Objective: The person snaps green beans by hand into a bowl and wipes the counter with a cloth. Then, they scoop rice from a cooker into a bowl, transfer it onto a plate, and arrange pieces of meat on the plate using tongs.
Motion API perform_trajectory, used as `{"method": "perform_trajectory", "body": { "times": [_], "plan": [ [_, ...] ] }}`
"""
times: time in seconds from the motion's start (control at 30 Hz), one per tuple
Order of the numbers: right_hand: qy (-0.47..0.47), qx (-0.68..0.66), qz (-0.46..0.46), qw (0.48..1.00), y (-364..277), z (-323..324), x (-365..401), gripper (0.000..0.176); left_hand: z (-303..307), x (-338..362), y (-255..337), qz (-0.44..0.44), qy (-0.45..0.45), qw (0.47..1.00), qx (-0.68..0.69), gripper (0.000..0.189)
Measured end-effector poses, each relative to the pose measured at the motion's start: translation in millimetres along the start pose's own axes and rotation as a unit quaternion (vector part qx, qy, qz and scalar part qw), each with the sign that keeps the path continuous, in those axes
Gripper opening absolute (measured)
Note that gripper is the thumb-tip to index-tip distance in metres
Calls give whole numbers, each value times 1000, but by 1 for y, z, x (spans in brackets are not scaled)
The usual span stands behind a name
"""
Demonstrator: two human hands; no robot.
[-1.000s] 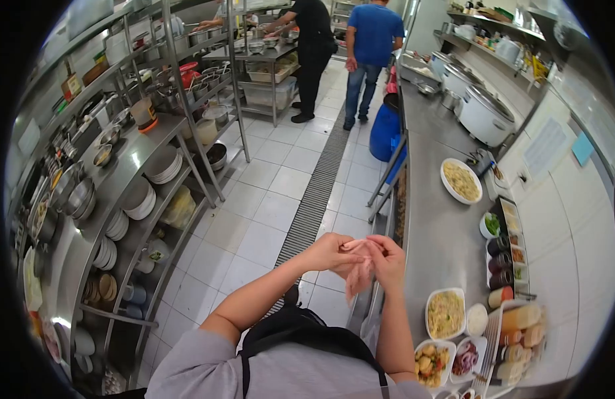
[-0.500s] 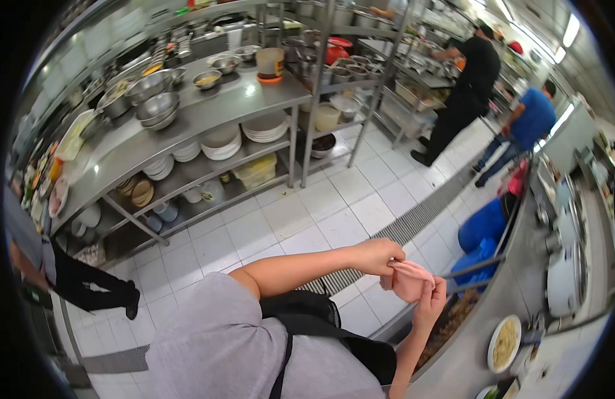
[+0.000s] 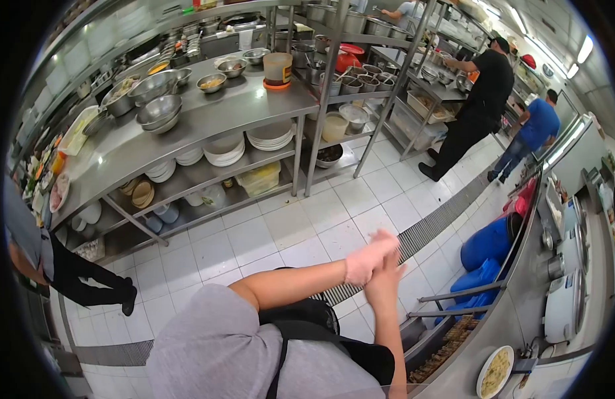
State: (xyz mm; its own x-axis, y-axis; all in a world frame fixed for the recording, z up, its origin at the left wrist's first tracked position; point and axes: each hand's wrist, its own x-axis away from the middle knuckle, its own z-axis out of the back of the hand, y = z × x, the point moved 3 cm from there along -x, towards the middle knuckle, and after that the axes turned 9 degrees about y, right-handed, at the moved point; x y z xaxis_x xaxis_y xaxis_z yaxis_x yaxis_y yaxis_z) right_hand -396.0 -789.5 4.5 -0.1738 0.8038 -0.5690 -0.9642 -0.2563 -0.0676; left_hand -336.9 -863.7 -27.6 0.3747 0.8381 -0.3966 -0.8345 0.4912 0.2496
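My left hand (image 3: 375, 251) is inside a thin pink glove (image 3: 360, 266) that reaches the wrist. Its fingers point up and away, apart and somewhat blurred. Against the palm side of that hand lies my bare right hand (image 3: 383, 284), its fingers at the glove near the base of the gloved fingers. The right thumb sticks out to the side; part of the right fingers is hidden against the glove. Both hands are in the air above the tiled floor, left of the steel counter (image 3: 520, 292).
Browned skewers (image 3: 443, 349) lie in a trough beside a white oval dish (image 3: 481, 380) of pale food. Blue barrels (image 3: 487, 243) stand beyond. Across the aisle is a steel table (image 3: 241, 100) with bowls and plates. Nearby people include one in black (image 3: 483, 93) and one in blue (image 3: 541, 123).
The pink glove, held between both bare hands before, is now on my left hand. My right hand has moved left, onto the gloved hand. The view has shifted slightly.
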Motion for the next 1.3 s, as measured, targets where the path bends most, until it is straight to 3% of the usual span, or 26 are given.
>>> {"method": "perform_trajectory", "body": {
  "times": [0.03,0.07,0.1,0.13,0.2,0.3,0.4,0.43,0.47,0.5,0.53,0.57,0.6,0.67,0.7,0.73,0.77,0.8,0.83,0.9,1.0,1.07,1.13,1.2,1.27,1.3],
  "plan": [
    [115,-229,-47,965,0,-9,2,37,-45,3,12,-48,-8,999,-15,26],
    [117,-226,-49,966,7,-14,6,37,-70,9,26,-96,-14,995,-30,30],
    [45,-120,47,991,8,-21,13,36,6,29,58,111,168,979,-5,25],
    [-30,-11,138,990,10,-26,20,34,6,32,53,104,165,981,-2,25],
    [-15,60,177,982,22,-11,21,26,-8,33,40,27,21,953,301,24],
    [98,-182,274,939,25,30,5,12,-15,31,30,-77,-201,704,677,27],
    [148,-248,159,944,21,63,-10,9,23,10,44,-216,-223,730,609,44],
    [164,-330,126,921,28,69,-11,9,53,4,51,-191,-91,768,604,37],
    [172,-315,109,927,30,67,-1,9,67,-4,63,-204,-108,759,609,37],
    [227,-505,-54,831,40,57,8,12,65,-13,71,-134,-236,868,416,33],
    [273,-660,-202,670,53,47,17,16,61,-19,74,-61,-335,921,189,28],
    [287,-790,-207,501,64,48,22,30,64,-16,75,118,-343,827,429,25],
    [305,-780,-205,506,69,46,28,30,61,-18,73,99,-352,827,426,25],
    [322,-457,-474,680,76,35,49,42,47,-30,70,69,-359,779,510,27],
    [259,-516,-532,619,69,32,54,50,34,-38,83,25,-432,840,328,30],
    [254,-645,-577,433,61,30,51,47,22,-31,95,14,-398,850,345,34],
    [247,-727,-519,376,69,8,63,41,3,-18,108,-7,-336,846,414,37],
    [235,-800,-452,316,78,-12,73,36,-23,1,123,-30,-242,806,539,41],
    [240,-801,-447,319,84,-4,70,36,-52,22,135,-46,-164,718,675,44],
    [309,-766,-510,240,98,17,67,29,-97,46,154,-57,-139,519,842,51],
    [342,-808,-425,222,129,28,85,28,-97,45,168,-98,-156,461,868,57],
    [400,-770,-440,233,146,54,88,27,-6,16,178,-363,-164,749,530,54],
    [472,-741,-307,367,186,85,108,24,19,7,173,-425,-214,727,496,47],
    [549,-434,-578,420,186,144,112,22,17,15,161,-411,-428,672,444,39],
    [470,-281,-549,632,228,173,173,31,-10,18,137,-378,-386,696,474,33],
    [348,-163,-583,716,233,192,194,37,-18,16,126,-344,-392,709,474,31]
  ]
}}
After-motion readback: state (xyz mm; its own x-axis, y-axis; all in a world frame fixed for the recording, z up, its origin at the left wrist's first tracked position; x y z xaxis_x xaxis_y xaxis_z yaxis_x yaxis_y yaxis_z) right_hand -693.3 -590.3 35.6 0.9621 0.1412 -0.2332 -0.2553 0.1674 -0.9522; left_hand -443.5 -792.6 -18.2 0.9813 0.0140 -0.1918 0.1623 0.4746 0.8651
